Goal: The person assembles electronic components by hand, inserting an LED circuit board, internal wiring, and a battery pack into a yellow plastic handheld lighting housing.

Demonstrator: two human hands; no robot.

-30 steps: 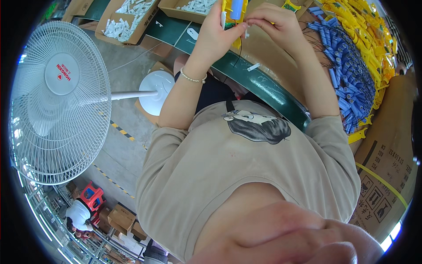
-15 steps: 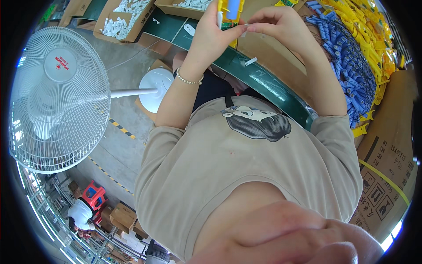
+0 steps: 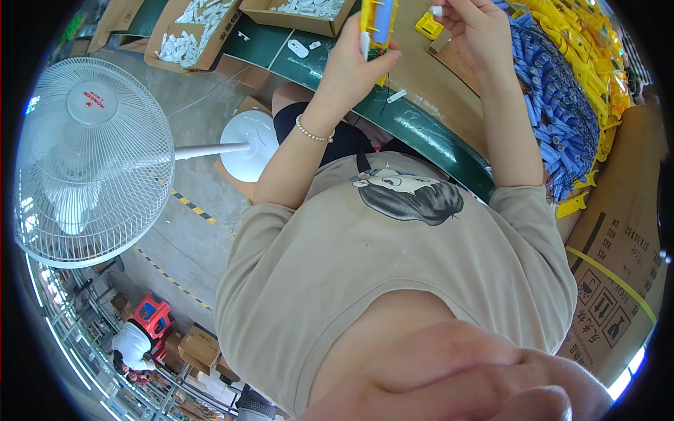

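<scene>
My left hand (image 3: 353, 69), with a beaded bracelet at its wrist, is closed around a yellow plastic housing (image 3: 366, 22) at the top edge of the view. A blue cylinder (image 3: 382, 19) lies inside the housing, and a bit of green and thin dark wires show at its lower end. To the right, my right hand (image 3: 481, 35) is raised apart from the housing, fingers bent, with a small white piece (image 3: 437, 11) at its fingertips. Just below the left hand, a white strip-shaped part (image 3: 397, 96) lies on the green table edge (image 3: 428, 130).
Cardboard boxes (image 3: 291, 19) of small white parts stand at the upper left. Piled at the right are blue cylinders with wires (image 3: 554, 105) and yellow housings (image 3: 611, 63). A yellow block (image 3: 428, 26) lies near the right hand. A white fan (image 3: 95, 161) stands left; a large carton (image 3: 611, 245) is at right.
My right hand has moved away from the housing, to the right and up. My left hand has shifted slightly right and still holds the housing.
</scene>
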